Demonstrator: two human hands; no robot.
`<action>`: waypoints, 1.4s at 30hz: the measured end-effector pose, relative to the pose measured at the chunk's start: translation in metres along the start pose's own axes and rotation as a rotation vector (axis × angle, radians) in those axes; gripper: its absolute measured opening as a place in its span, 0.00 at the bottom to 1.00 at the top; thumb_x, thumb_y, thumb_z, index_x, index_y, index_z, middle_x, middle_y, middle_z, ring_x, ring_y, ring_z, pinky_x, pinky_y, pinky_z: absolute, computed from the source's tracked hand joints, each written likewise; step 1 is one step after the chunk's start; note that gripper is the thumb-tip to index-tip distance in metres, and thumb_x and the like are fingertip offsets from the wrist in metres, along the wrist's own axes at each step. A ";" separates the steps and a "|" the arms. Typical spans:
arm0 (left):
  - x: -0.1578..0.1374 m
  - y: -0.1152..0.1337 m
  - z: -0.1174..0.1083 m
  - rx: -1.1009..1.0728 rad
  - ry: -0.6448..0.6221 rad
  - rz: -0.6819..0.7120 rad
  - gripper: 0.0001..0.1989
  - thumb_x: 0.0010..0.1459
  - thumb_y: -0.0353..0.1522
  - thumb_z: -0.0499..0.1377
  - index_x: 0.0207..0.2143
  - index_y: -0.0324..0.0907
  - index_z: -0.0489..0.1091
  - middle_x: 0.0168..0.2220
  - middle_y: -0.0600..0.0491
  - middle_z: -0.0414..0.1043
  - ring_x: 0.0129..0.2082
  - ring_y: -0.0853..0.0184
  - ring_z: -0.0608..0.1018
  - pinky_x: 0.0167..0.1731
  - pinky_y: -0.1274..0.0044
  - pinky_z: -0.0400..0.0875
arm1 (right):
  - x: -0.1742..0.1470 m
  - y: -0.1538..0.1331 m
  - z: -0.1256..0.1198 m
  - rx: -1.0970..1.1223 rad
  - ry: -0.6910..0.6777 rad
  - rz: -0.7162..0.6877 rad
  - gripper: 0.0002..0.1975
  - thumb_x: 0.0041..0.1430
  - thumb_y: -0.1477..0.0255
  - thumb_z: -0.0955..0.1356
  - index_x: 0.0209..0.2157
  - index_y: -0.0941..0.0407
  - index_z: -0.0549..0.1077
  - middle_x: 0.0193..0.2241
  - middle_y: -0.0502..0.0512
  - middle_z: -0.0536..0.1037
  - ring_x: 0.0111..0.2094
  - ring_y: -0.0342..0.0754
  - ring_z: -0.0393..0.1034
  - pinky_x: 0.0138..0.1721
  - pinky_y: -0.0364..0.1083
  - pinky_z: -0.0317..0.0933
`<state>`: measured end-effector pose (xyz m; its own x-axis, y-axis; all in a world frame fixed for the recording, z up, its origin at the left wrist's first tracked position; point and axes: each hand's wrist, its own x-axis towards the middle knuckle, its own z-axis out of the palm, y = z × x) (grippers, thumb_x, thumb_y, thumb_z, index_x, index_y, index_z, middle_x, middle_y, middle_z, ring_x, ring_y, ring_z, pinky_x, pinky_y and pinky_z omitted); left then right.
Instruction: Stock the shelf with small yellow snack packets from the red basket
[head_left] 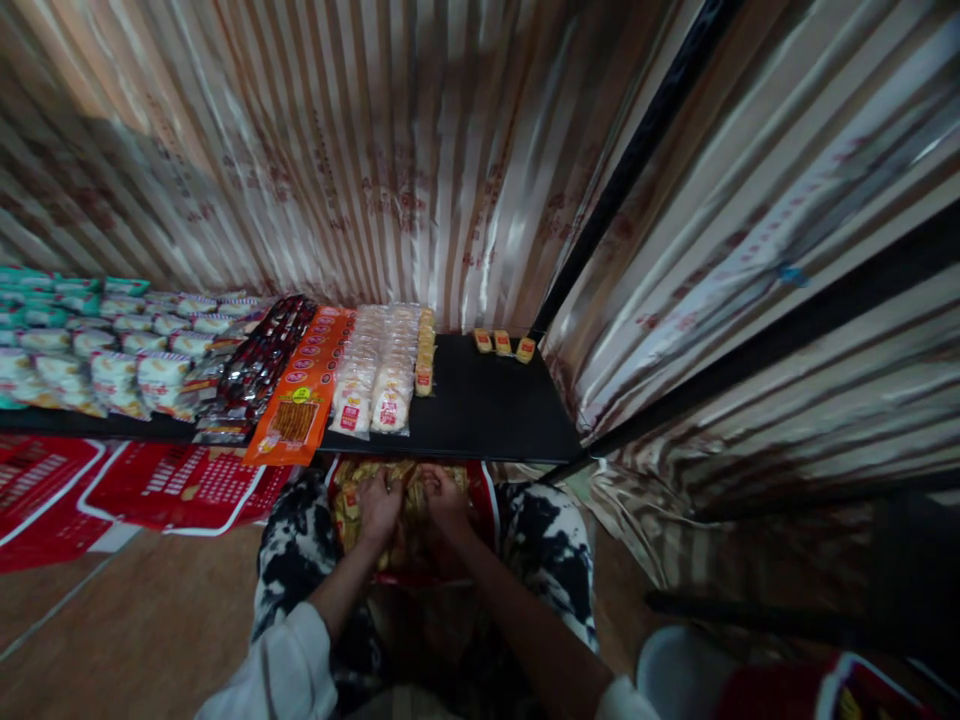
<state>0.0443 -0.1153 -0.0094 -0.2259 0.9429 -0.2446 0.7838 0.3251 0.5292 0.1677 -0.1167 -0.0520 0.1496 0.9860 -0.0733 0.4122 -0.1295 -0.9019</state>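
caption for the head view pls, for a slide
Left hand and right hand over gold-wrapped packets in a red bag, beside a black shelf of packaged snacks.

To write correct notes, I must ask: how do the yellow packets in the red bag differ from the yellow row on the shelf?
The bagged packets lie heaped inside the red bag; the yellow row runs front to back. The left hand and right hand are at the bagged packets; neither is at the yellow row. Both groups show yellow wrapping.
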 end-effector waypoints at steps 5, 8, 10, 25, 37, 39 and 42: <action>-0.005 -0.008 -0.009 -0.247 -0.024 -0.022 0.16 0.56 0.33 0.46 0.40 0.38 0.70 0.41 0.45 0.74 0.43 0.60 0.73 0.46 0.71 0.64 | -0.003 -0.004 -0.018 -0.120 0.058 -0.077 0.18 0.50 0.78 0.61 0.42 0.56 0.74 0.41 0.57 0.76 0.43 0.49 0.69 0.48 0.48 0.63; -0.006 -0.012 -0.009 -0.433 -0.005 -0.040 0.14 0.54 0.34 0.47 0.35 0.40 0.70 0.39 0.48 0.74 0.41 0.62 0.74 0.44 0.72 0.65 | -0.006 -0.008 -0.025 -0.135 0.006 -0.133 0.18 0.50 0.76 0.63 0.44 0.56 0.74 0.43 0.57 0.75 0.45 0.50 0.68 0.48 0.49 0.63; -0.006 -0.012 -0.010 -0.529 0.000 -0.024 0.13 0.53 0.35 0.48 0.32 0.40 0.70 0.37 0.49 0.74 0.39 0.63 0.74 0.43 0.72 0.66 | -0.008 -0.013 -0.029 -0.148 -0.031 -0.156 0.18 0.51 0.76 0.64 0.44 0.55 0.74 0.44 0.56 0.75 0.46 0.49 0.68 0.48 0.49 0.63; -0.001 0.031 -0.055 -0.445 -0.222 0.273 0.11 0.48 0.38 0.49 0.20 0.42 0.64 0.21 0.58 0.65 0.26 0.69 0.68 0.27 0.79 0.60 | -0.007 -0.049 -0.064 -0.010 -0.279 -0.229 0.18 0.49 0.71 0.67 0.44 0.53 0.73 0.39 0.53 0.78 0.39 0.48 0.72 0.44 0.47 0.64; -0.003 0.069 -0.043 -0.597 0.101 0.349 0.17 0.53 0.36 0.51 0.44 0.38 0.66 0.42 0.46 0.70 0.39 0.66 0.73 0.43 0.72 0.67 | 0.040 -0.055 -0.070 0.117 -0.006 -0.125 0.13 0.48 0.65 0.67 0.36 0.55 0.71 0.29 0.51 0.77 0.29 0.46 0.71 0.34 0.45 0.65; -0.004 0.072 -0.038 -0.587 0.130 0.397 0.15 0.55 0.35 0.50 0.43 0.39 0.66 0.43 0.46 0.69 0.41 0.65 0.73 0.44 0.71 0.67 | 0.052 -0.057 -0.067 0.083 0.066 -0.128 0.13 0.49 0.64 0.67 0.37 0.55 0.71 0.30 0.51 0.77 0.31 0.46 0.71 0.36 0.45 0.65; -0.001 0.077 -0.030 -0.591 0.103 0.402 0.14 0.56 0.34 0.48 0.43 0.40 0.67 0.43 0.47 0.70 0.44 0.64 0.72 0.47 0.69 0.67 | 0.069 -0.061 -0.061 0.048 0.117 -0.135 0.13 0.50 0.63 0.66 0.37 0.54 0.70 0.30 0.51 0.77 0.31 0.46 0.71 0.37 0.46 0.65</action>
<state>0.0874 -0.0887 0.0554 -0.0624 0.9904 0.1237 0.3801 -0.0910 0.9205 0.2075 -0.0474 0.0233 0.2004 0.9749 0.0972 0.3925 0.0111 -0.9197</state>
